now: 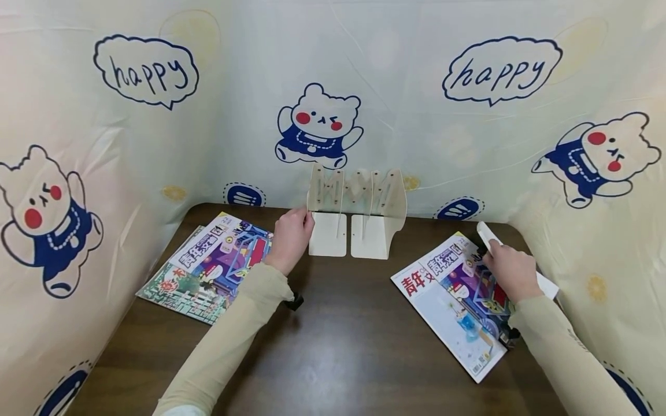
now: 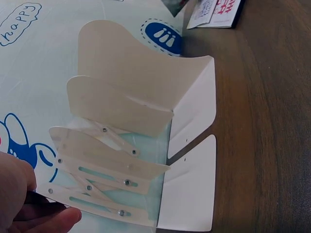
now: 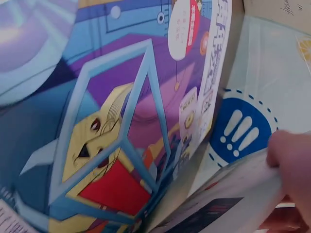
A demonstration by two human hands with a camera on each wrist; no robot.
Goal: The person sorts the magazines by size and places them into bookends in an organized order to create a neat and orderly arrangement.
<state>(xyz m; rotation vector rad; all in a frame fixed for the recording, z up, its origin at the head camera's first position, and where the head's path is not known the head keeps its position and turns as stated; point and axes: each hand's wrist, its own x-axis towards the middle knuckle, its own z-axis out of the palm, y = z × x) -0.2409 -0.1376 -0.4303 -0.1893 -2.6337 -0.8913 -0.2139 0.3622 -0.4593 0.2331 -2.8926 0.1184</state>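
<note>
At the back of the table stands a white expandable bookend [image 1: 356, 196] with several upright dividers and two flat base plates. My left hand [image 1: 292, 237] pinches its left end panel; the left wrist view shows fingertips [image 2: 68, 221] on that panel. On the right side, my right hand [image 1: 512, 271] grips a magazine [image 1: 487, 232] by its edge, tilted up from the pile. Beside it lie a purple-covered magazine [image 1: 470, 277] and a white-covered magazine [image 1: 432, 306]. In the right wrist view, the held magazine [image 3: 218, 194] slants away from the purple cover [image 3: 131, 121].
A second pile of magazines [image 1: 203, 271] lies fanned on the left, partly behind my left forearm. Dark wood table [image 1: 333, 335] spans the front. Printed cloth [image 1: 333, 46] hangs around the back and sides, close to the table's edges.
</note>
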